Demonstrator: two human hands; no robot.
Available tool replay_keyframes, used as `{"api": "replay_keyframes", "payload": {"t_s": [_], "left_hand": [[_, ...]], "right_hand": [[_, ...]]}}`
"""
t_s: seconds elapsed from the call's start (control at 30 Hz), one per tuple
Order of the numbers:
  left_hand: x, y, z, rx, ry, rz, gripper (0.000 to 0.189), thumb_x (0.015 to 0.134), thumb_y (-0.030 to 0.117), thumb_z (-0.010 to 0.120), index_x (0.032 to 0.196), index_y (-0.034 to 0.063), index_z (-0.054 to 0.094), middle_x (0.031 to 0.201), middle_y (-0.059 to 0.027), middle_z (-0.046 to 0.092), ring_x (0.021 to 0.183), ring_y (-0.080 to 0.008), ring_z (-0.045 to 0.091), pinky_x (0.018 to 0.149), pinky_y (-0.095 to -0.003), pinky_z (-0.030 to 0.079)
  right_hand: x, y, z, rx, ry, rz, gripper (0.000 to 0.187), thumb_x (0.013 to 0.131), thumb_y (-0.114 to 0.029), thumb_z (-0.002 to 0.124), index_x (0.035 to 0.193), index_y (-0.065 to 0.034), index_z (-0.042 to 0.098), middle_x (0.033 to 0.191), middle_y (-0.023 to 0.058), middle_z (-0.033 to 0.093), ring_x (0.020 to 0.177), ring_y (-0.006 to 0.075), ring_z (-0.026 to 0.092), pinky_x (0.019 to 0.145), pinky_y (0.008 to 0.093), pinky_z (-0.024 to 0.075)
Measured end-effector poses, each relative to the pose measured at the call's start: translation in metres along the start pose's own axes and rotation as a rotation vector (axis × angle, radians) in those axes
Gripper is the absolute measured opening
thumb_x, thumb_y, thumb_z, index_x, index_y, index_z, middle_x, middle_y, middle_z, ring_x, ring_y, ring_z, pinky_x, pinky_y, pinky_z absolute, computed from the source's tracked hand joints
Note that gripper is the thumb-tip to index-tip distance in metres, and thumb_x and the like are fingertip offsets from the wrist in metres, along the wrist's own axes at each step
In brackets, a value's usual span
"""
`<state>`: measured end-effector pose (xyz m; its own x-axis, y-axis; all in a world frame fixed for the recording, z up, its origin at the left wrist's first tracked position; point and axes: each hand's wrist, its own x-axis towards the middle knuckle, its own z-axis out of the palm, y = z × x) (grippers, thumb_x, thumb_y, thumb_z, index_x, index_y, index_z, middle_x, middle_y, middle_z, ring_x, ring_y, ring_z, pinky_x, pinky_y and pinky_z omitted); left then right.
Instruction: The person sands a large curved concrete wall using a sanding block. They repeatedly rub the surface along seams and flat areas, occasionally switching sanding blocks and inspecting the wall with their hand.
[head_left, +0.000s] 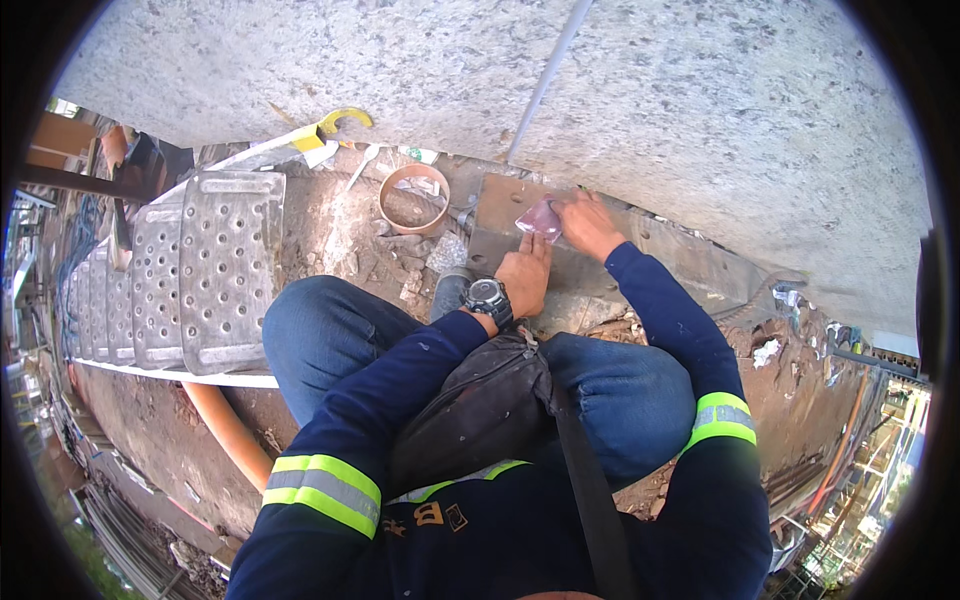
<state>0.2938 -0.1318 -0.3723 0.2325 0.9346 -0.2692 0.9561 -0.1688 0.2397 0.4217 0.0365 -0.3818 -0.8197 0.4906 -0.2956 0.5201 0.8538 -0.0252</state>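
A small purplish plastic packet lies on a flat brown beam with bolt holes, at the foot of the speckled wall. My right hand has thumb and fingers at the packet's right corner, seemingly pinching it. By its fingertips is a tiny green and dark tip, too small to name. My left hand, with a dark wristwatch on the wrist, reaches two extended fingers to the packet's lower edge. Its other fingers are curled under and partly hidden, so its grip is unclear.
A speckled concrete wall with a vertical seam rises ahead. Left of the beam are a cardboard-coloured ring, a white plastic spoon and rubble. Perforated metal planks and a yellow hook-ended piece lie farther left. A dark bag rests on my lap.
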Motion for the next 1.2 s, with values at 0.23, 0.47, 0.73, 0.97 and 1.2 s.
{"api": "replay_keyframes", "payload": {"t_s": [0.23, 0.47, 0.73, 0.97, 1.2], "left_hand": [[0.005, 0.006, 0.005, 0.052, -0.015, -0.012, 0.103, 0.076, 0.036, 0.081, 0.155, -0.0133, 0.037, 0.162, -0.0317, 0.039, 0.152, -0.0417, 0.039, 0.116, -0.0402, 0.047], [0.000, 0.001, 0.000, 0.008, 0.003, -0.001, 0.103, 0.075, 0.035, 0.081, 0.154, -0.0152, 0.036, 0.162, -0.0331, 0.039, 0.152, -0.0432, 0.040, 0.113, -0.0394, 0.049], [-0.002, 0.002, 0.008, 0.048, 0.053, 0.025, 0.108, 0.074, 0.039, 0.083, 0.154, -0.0148, 0.037, 0.161, -0.0327, 0.039, 0.151, -0.0427, 0.040, 0.114, -0.0396, 0.049], [-0.001, -0.001, 0.003, 0.039, 0.051, 0.025, 0.109, 0.074, 0.043, 0.084, 0.154, -0.0139, 0.037, 0.161, -0.0313, 0.041, 0.151, -0.0412, 0.040, 0.114, -0.0384, 0.049], [-0.004, -0.004, 0.005, 0.026, 0.095, 0.051, 0.110, 0.073, 0.044, 0.085, 0.154, -0.0132, 0.038, 0.160, -0.0313, 0.041, 0.151, -0.0411, 0.040, 0.114, -0.0386, 0.048]], "right_hand": [[0.005, 0.004, -0.001, -0.020, 0.045, 0.063, 0.035, 0.097, -0.019, 0.051, 0.118, -0.0058, 0.075, 0.110, 0.0149, 0.077, 0.125, 0.0370, 0.062, 0.113, 0.0555, 0.0413], [0.000, 0.003, 0.006, 0.015, 0.177, -0.069, 0.032, 0.094, -0.020, 0.057, 0.114, -0.0066, 0.077, 0.113, 0.0142, 0.077, 0.121, 0.0363, 0.063, 0.113, 0.0539, 0.0407], [0.014, 0.009, 0.015, 0.008, 0.162, -0.049, 0.032, 0.093, -0.018, 0.058, 0.117, -0.0104, 0.077, 0.114, 0.0144, 0.077, 0.127, 0.0363, 0.061, 0.117, 0.0542, 0.0384], [0.004, -0.001, 0.019, -0.004, 0.176, -0.119, 0.032, 0.095, -0.016, 0.056, 0.120, -0.0101, 0.076, 0.122, 0.0152, 0.076, 0.135, 0.0366, 0.057, 0.120, 0.0554, 0.0364], [-0.002, -0.006, 0.009, -0.045, 0.230, -0.172, 0.033, 0.098, -0.017, 0.054, 0.122, -0.0099, 0.075, 0.117, 0.0121, 0.077, 0.135, 0.0364, 0.057, 0.118, 0.0550, 0.0377]]}}
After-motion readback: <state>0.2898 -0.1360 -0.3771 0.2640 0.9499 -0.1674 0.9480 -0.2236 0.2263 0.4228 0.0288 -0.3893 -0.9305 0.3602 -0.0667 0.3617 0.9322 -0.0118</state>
